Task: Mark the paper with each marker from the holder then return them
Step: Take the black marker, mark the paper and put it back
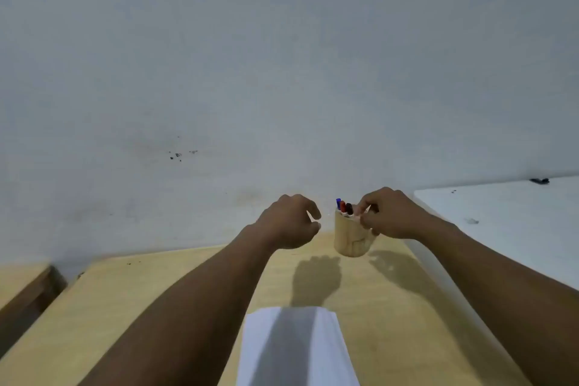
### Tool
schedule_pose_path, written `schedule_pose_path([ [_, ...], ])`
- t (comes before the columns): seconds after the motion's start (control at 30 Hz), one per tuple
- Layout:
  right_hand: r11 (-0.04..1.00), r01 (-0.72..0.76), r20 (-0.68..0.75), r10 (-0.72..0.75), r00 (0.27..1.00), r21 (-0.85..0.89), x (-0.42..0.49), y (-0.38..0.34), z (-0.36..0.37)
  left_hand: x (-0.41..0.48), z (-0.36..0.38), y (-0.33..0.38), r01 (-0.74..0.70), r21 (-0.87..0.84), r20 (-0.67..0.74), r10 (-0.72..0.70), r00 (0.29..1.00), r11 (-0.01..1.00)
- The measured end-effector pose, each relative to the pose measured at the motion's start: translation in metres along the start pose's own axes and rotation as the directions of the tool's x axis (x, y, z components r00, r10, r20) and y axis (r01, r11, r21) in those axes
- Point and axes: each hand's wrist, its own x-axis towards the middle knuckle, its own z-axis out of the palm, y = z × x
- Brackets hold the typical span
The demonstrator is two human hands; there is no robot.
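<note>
Right hand (390, 215) fingers (363, 208) pinch something pale, unclear what, at the holder (352, 236) rim beside three markers (344, 207); left hand (289, 222) hovers loosely curled, empty.

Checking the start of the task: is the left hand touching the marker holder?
Apart. The head view shows the left hand curled in the air, with wall and table visible between it and the marker holder.

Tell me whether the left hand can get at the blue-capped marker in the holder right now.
Probably yes. The left hand hovers empty just beside the wooden holder, and the blue-capped marker stands on its near side; the right hand works the opposite rim.
</note>
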Motion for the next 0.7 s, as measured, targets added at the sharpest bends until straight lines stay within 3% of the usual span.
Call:
schedule_pose_path([
  [0.47, 0.995, -0.093, -0.017, 0.094, 0.995, 0.030, 0.077, 0.072, 0.014, 0.109, 0.063, 0.018, -0.184, 0.132, -0.051, 0.193, 0.980, 0.974],
  [0.7, 0.992, -0.091, -0.027, 0.093, 0.995, 0.087, 0.058, 0.062, 0.003, 0.097, 0.045, 0.024, -0.128, -0.033, -0.147, 0.122, 0.982, 0.991],
])
